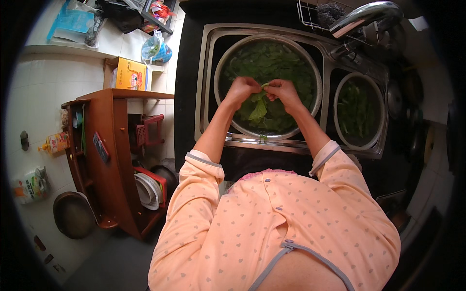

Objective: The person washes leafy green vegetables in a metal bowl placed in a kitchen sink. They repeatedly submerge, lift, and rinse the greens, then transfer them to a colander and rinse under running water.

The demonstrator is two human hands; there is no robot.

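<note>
My left hand (243, 91) and my right hand (282, 93) meet over a large round metal basin (318, 87), each pinching a leafy green stem between thumb and fingers. The stem's leaf (258, 111) hangs below the fingertips, over the basin. Many green leaves (271, 54) lie in water inside the basin, which stands in the bigger bowl of a stainless steel double sink (199, 87). In the smaller sink bowl at the right, a pale-rimmed basin (382, 105) holds more greens (355, 105) in water.
A chrome faucet (364, 18) arches at the upper right beside a wire rack (304, 14). A dark countertop (187, 109) surrounds the sink. Left of it stands a brown wooden cabinet (120, 163) with a phone (101, 146) and white baskets (147, 189).
</note>
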